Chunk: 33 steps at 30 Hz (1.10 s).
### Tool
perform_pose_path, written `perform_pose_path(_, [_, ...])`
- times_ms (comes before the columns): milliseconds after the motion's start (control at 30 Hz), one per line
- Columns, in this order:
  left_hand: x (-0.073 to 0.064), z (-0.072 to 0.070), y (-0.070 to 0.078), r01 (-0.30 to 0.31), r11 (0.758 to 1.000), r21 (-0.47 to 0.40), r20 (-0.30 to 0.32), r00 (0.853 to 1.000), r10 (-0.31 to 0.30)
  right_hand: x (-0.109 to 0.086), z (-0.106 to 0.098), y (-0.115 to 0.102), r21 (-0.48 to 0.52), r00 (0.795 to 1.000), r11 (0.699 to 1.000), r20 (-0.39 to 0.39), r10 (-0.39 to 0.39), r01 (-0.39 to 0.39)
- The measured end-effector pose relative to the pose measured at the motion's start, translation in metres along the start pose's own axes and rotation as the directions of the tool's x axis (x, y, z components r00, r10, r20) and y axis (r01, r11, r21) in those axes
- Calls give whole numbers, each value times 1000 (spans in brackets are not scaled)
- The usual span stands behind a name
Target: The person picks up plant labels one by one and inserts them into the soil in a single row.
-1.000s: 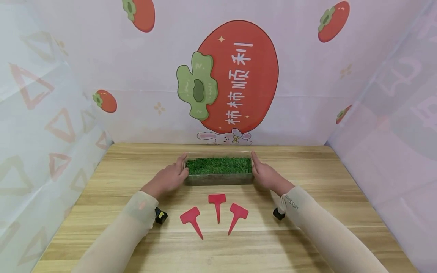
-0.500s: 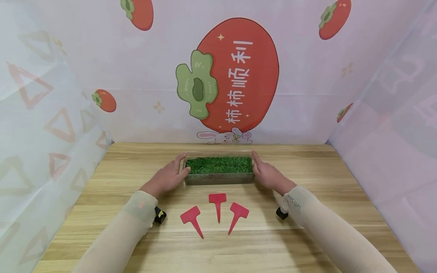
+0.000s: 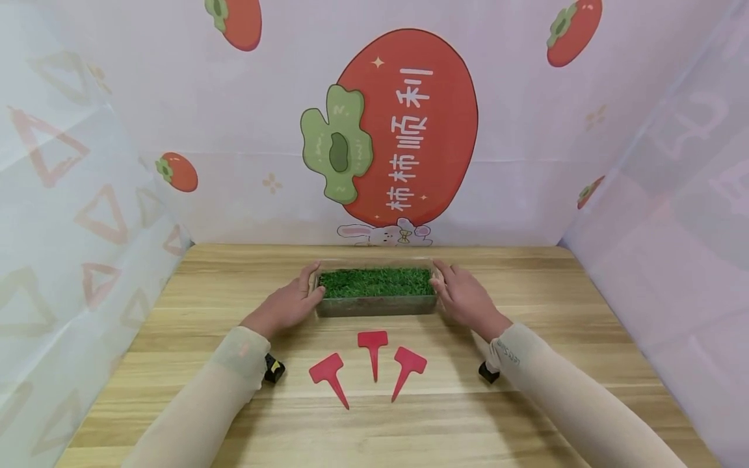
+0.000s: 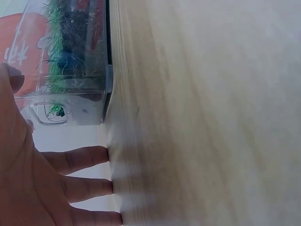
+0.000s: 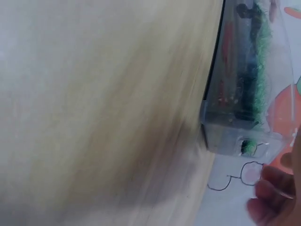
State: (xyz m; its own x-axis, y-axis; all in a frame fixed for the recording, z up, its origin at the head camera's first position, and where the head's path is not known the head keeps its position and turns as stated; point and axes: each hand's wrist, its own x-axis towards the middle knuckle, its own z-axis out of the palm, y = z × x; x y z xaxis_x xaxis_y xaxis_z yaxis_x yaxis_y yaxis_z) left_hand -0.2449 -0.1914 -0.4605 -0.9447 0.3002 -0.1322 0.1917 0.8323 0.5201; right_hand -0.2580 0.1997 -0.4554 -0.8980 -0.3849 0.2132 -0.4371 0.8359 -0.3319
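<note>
A clear plastic box (image 3: 377,307) with green artificial grass (image 3: 374,283) over a dark layer stands on the table's far half. My left hand (image 3: 287,304) is at its left end, thumb and index finger at the rim. In the left wrist view, the other fingers (image 4: 87,187) stretch straight down to the tabletop below the end wall. My right hand (image 3: 468,300) is beside the right end, fingertips by the rim; the right wrist view shows loosely bent fingers (image 5: 270,190) beside the end wall. Three red T-shaped plant labels (image 3: 329,370) lie in front of the box.
The wooden table (image 3: 374,432) meets a white backdrop (image 3: 257,201) printed with persimmons just behind the box. Patterned side walls (image 3: 64,214) close in on the left and right. Black wrist cameras (image 3: 273,369) hang under the sleeves.
My right hand has shifted slightly outward and turned, its thumb now showing near the box's right corner. The left hand, box and labels stay about where they were.
</note>
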Motion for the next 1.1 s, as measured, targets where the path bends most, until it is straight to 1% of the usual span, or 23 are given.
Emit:
perform_pose_path(100, [0,0,-1,-1,1000,3,-4,1000,1,-4,-2,-4,-14,993,998,-107,-57,56])
perform_pose_path(167, [0,0,-1,1,1000,2,-6,1000,-1,-7,-5,-10,-1,984,996,-152,-90,91])
perform_pose_path(233, [0,1,-1,-1,1000,4,-10,1000,1,-12,-7,-17,7,979,992,-166,-121,124])
perform_pose_path(300, [0,1,-1,-4,1000,6,-14,1000,4,-17,-7,-25,20,978,989,-155,-143,148])
perform_pose_path(467, [0,2,0,-4,1000,6,-21,1000,4,-34,-3,-46,27,983,984,-56,-176,178])
perform_pose_path(633, [0,1,0,-5,1000,-4,-17,1000,5,-47,3,-64,23,983,986,74,-169,168])
perform_pose_path(733, [0,1,0,-3,1000,-7,-14,1000,3,-52,8,-70,26,975,988,161,-156,154])
perform_pose_path(833, [0,1,-1,2,1000,-15,-9,1000,-2,-56,14,-71,35,963,990,231,-140,136])
perform_pose_path(933, [1,1,0,2,1000,-15,-3,1000,-2,-60,20,-71,39,953,992,275,-130,124])
perform_pose_path(1100, [0,0,1,3,1000,-10,-2,1000,-3,-62,25,-70,48,939,993,324,-115,106])
